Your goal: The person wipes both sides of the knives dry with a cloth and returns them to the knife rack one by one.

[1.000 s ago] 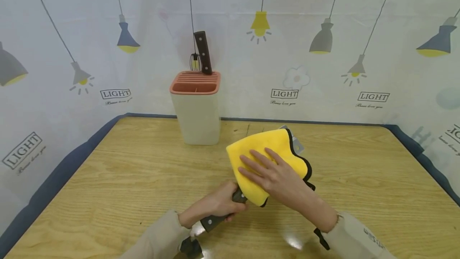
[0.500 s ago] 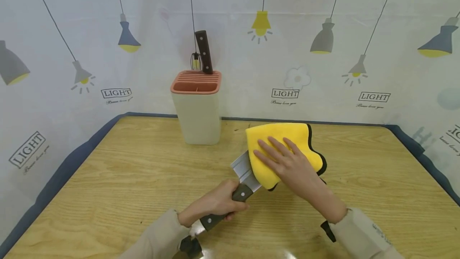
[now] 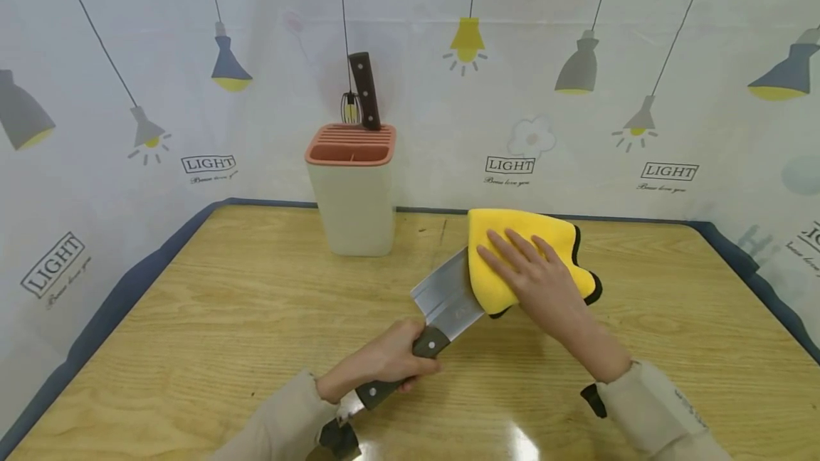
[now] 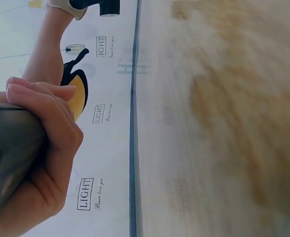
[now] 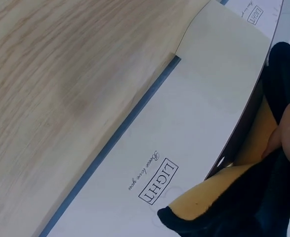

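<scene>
A cleaver [image 3: 448, 297] with a wide metal blade and a dark riveted handle is held off the table, tilted up to the right. My left hand [image 3: 397, 358] grips its handle, fingers curled round it; the left wrist view shows the handle end [image 4: 11, 153] close up. Over the blade's far end lies a yellow cloth [image 3: 532, 223] with black edging. My right hand [image 3: 544, 287] holds the cloth against the blade, fingers spread on top. In the right wrist view the cloth [image 5: 204, 195] folds round the blade's thin edge; the blade's tip is hidden in the head view.
A cream knife block [image 3: 352, 212] with a salmon slotted top stands at the back of the wooden table [image 3: 224, 319]. One dark-handled knife [image 3: 365, 91] sticks up from it. A curtain [image 3: 435, 112] printed with lamps surrounds the table.
The right hand and cloth have slid along the blade toward its far end, up and to the right, uncovering the metal near the handle. The left hand has kept its grip in place.
</scene>
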`<state>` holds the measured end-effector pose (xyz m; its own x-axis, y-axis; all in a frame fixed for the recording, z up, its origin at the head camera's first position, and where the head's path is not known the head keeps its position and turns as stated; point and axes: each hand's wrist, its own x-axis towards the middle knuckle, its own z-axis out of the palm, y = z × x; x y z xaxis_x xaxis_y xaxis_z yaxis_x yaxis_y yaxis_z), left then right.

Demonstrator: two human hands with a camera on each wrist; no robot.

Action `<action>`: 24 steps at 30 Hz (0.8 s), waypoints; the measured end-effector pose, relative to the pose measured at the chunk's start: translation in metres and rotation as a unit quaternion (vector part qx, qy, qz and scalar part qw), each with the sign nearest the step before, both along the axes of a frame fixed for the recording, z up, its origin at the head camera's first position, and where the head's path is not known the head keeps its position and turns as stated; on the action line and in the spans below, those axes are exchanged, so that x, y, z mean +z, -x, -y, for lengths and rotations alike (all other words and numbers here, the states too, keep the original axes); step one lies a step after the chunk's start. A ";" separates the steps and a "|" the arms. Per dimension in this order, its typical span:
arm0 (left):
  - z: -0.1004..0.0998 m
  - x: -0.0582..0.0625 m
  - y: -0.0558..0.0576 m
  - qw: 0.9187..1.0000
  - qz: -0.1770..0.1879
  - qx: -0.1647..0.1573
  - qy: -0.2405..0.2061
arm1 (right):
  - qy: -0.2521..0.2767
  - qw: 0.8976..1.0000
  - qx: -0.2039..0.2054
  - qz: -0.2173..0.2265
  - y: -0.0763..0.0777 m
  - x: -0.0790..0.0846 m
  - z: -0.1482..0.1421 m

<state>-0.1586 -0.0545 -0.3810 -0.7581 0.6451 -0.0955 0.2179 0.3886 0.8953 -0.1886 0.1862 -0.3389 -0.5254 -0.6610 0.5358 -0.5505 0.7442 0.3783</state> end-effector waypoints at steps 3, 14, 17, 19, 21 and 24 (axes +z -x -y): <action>0.000 0.000 0.000 1.000 -0.002 -0.001 0.000 | 0.006 1.000 -0.009 0.005 0.002 0.000 -0.004; 0.000 0.001 0.000 1.000 -0.002 -0.002 -0.005 | 0.027 0.999 -0.035 0.004 0.006 0.000 -0.015; 0.000 0.000 0.000 1.000 -0.003 0.001 -0.006 | 0.032 0.999 -0.042 0.005 0.007 -0.001 -0.018; 0.000 0.001 0.000 1.000 -0.004 0.003 -0.006 | 0.035 0.998 -0.046 0.004 0.007 -0.001 -0.019; 0.000 0.001 -0.001 1.000 -0.005 0.005 -0.004 | 0.036 0.998 -0.048 0.001 0.007 -0.001 -0.020; 0.000 0.002 -0.001 1.000 -0.006 0.001 -0.003 | 0.037 0.998 -0.046 -0.012 0.006 -0.001 -0.019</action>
<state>-0.1580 -0.0545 -0.3794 -0.7607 0.6438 -0.0825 0.2275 0.3835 0.8951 -0.1949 0.2051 -0.3399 -0.5686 -0.5688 0.5942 -0.4693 0.8176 0.3335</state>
